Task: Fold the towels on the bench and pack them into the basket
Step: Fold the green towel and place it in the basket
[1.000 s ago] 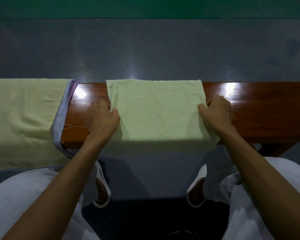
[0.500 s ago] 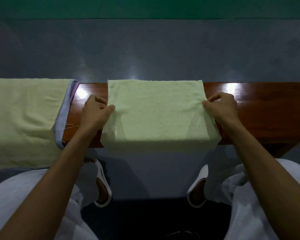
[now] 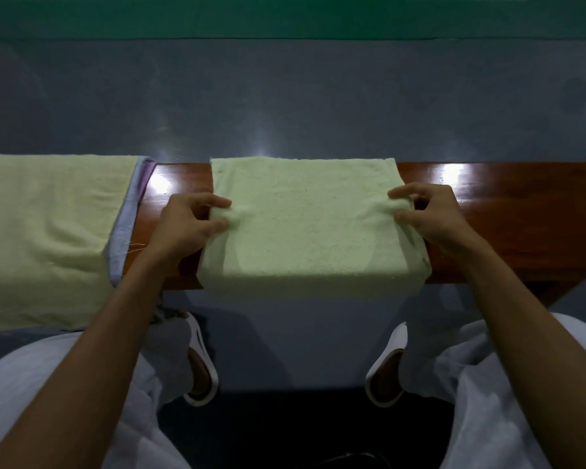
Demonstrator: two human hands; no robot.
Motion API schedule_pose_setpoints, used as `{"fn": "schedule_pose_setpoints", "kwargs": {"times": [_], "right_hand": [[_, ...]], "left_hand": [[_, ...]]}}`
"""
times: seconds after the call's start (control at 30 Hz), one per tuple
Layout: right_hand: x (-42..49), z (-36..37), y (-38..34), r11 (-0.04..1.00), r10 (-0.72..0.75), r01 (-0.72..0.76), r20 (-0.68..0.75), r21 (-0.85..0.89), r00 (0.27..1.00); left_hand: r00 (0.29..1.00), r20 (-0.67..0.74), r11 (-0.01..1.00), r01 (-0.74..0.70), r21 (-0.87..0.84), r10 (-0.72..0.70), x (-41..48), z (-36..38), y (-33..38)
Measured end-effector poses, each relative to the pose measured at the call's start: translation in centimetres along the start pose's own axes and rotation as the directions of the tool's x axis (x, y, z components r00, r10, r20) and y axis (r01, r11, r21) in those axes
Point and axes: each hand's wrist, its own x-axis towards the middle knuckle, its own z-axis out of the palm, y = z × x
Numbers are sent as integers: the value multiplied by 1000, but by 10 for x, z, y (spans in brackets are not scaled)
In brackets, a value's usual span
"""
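A pale green towel [image 3: 305, 225] lies across the middle of the brown wooden bench [image 3: 521, 225], its near part draped over the front edge. My left hand [image 3: 186, 228] pinches the towel's left edge between thumb and fingers. My right hand [image 3: 430, 218] pinches the right edge the same way, bunching the cloth a little. A second, pale yellow towel [image 3: 44, 231] with a lilac border covers the bench's left end and hangs over the front. No basket is in view.
Behind the bench runs a grey-blue floor [image 3: 285, 96] with a green strip [image 3: 285, 18] at the far side. My knees in white trousers and white slippers [image 3: 200, 367] are below the bench's front edge.
Both hands moved inward onto the towel's side edges and closed on them. The towel's hanging near part has been drawn up, so less of it drapes below the bench.
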Motion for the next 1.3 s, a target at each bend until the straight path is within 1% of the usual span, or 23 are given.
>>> {"fn": "schedule_pose_setpoints", "kwargs": {"times": [0.13, 0.27, 0.4, 0.53, 0.67, 0.73, 0.83, 0.9, 0.97, 1.03, 1.1, 1.13, 1.17, 1.23, 1.3], "right_hand": [[0, -4, 0, 999, -48, 48, -55, -5, 997], [2, -7, 0, 994, -109, 110, -121, 1, 987], [4, -6, 1, 987, -155, 146, -183, -61, 971], [4, -6, 3, 972, -215, 184, -241, -146, 946], [4, -9, 1, 950, -269, 209, -269, -230, 925], [4, -13, 0, 933, -298, 218, -276, -285, 914], [3, -21, -4, 911, -325, 199, -332, -361, 885], [1, -23, -11, 913, -316, 171, -379, -370, 869], [3, -23, -15, 947, -253, 142, -396, -290, 883], [9, -20, -18, 988, -129, 82, -399, -132, 908], [14, -14, -23, 999, -12, 25, -344, 34, 939], [15, -12, -28, 992, 8, 29, -299, 121, 954], [15, -10, -37, 975, -3, 60, -262, 212, 965], [12, -11, -54, 916, -95, 181, -246, 357, 965], [6, -17, -66, 847, -201, 314, -289, 429, 936]], "left_hand": [[992, -123, 1000, 3, -31, -7, -1, -2, 1], [978, -207, 999, -29, 23, 33, -1, -3, 1], [957, -252, 980, -100, 171, 142, 1, -4, -1], [917, -265, 920, -200, 337, 297, 1, -3, -1], [875, -309, 898, -255, 358, 372, -3, -3, 4], [858, -330, 891, -269, 366, 395, -5, -6, 9], [831, -394, 882, -218, 417, 392, -9, -10, 21], [847, -395, 904, -204, 375, 355, -10, -9, 27], [892, -359, 948, -191, 253, 276, -7, -7, 30], [927, -328, 980, -148, 132, 184, -1, -6, 28], [947, -303, 995, -95, 44, 103, 5, -7, 31], [956, -283, 995, -93, -37, 79, 7, -8, 35], [963, -258, 984, -113, -140, 74, 7, -8, 41], [962, -244, 936, -195, -295, 123, 5, -12, 55], [941, -281, 895, -281, -348, 186, 1, -19, 65]]}}
